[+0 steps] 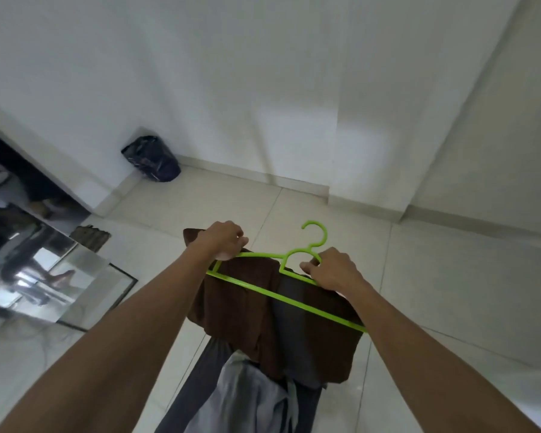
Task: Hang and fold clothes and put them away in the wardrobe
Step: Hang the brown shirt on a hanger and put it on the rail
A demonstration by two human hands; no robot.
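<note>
A bright green plastic hanger (289, 300) is held out in front of me over the floor, its hook pointing away. A brown garment (228, 310) is draped over it and hangs down beneath. My left hand (224, 240) grips the hanger's left end together with the brown cloth. My right hand (333, 270) grips the hanger's right shoulder just beside the hook, thumb on top. Below the brown garment, grey clothing (247, 398) shows at the bottom of the view.
A dark plastic bag (152, 159) stands in the floor corner against the white wall. On the left a mirror (41, 276) leans low by a dark opening holding hanging clothes (3, 195). A small brownish mat (89, 237) lies on the pale tiled floor.
</note>
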